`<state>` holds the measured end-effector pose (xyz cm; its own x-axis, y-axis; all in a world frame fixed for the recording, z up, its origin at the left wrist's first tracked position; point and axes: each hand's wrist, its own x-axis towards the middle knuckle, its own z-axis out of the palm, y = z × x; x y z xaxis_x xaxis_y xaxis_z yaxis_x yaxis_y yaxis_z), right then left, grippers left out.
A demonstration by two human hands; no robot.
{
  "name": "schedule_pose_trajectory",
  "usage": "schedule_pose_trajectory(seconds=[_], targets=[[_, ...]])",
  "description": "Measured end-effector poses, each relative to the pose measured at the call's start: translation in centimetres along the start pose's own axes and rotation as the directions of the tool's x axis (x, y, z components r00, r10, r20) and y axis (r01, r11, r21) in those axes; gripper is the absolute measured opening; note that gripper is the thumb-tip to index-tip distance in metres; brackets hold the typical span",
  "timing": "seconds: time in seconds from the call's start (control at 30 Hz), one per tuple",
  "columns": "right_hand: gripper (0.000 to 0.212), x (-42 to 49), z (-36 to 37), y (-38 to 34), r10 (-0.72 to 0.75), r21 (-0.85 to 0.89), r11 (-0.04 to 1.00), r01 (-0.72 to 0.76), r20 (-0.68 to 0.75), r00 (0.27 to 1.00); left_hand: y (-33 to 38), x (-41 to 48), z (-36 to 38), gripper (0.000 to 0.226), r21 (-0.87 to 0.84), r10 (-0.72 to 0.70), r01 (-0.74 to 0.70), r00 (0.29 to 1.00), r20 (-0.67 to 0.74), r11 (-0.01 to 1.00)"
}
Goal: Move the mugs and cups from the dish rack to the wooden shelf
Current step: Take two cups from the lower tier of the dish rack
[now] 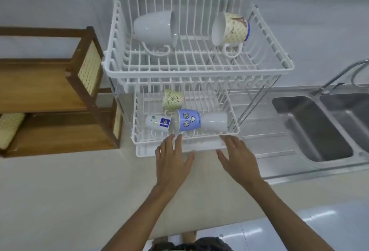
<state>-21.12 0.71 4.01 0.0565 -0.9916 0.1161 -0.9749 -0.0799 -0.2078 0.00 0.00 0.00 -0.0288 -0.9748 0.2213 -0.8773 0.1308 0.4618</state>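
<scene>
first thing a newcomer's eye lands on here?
Probably the white two-tier dish rack in the middle of the counter, with mugs lying on their sides on both tiers. The blue cup on the lower tier stands out most, with the open left hand and right hand just in front of it. The wooden shelf to the left holds no cups.

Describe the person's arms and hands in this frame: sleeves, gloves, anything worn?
Both arms are bare from the frame's bottom edge to the fingertips, with no sleeves in view. The left hand and right hand wear no gloves; no rings, watch or wristband are visible.
</scene>
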Motion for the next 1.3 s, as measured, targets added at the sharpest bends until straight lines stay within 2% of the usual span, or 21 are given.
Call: schedule_pose_trajectory(seconds=[0.13,0.33,0.47,0.67,0.83,1.07,1.17,1.3], targets=[[0.047,4.2,-1.3,1.7,0.180,0.103,0.978,-0.180,0.006,0.984,1.4,4.6,0.6,0.066,0.034,-0.115,0.116,0.993,-0.020,0.993],[0.039,7.6,0.2,3.1,0.263,0.119,0.956,-0.269,0.060,0.963,1.6,7.5,2.5,0.052,0.117,-0.224,0.226,0.974,-0.027,0.967],[0.033,8.8,1.0,3.3,0.263,0.150,0.951,-0.270,0.063,0.963,1.8,8.4,3.4,0.048,0.024,-0.305,0.305,0.952,0.005,0.952],[0.026,10.1,1.4,3.9,0.308,0.239,0.917,-0.319,0.084,0.948,2.5,9.4,3.2,0.030,-0.248,-0.419,0.414,0.907,0.035,0.876],[0.024,11.0,1.6,4.1,0.303,0.324,0.899,-0.296,0.028,0.952,3.0,11.0,3.1,0.020,-0.366,-0.389,0.385,0.919,0.067,0.847],[0.022,10.8,2.5,2.9,0.182,0.314,0.935,-0.161,-0.038,0.983,2.8,11.3,2.5,0.013,-0.494,-0.370,0.318,0.929,-0.009,0.809],[0.024,10.9,3.0,2.6,0.079,0.350,0.933,-0.082,0.022,0.997,2.4,11.3,2.7,0.016,-0.514,-0.320,0.271,0.947,-0.008,0.814],[0.023,11.4,3.1,2.0,0.014,0.438,0.898,-0.052,0.089,0.996,2.0,11.1,3.4,0.016,-0.456,-0.243,0.197,0.969,-0.044,0.868]])
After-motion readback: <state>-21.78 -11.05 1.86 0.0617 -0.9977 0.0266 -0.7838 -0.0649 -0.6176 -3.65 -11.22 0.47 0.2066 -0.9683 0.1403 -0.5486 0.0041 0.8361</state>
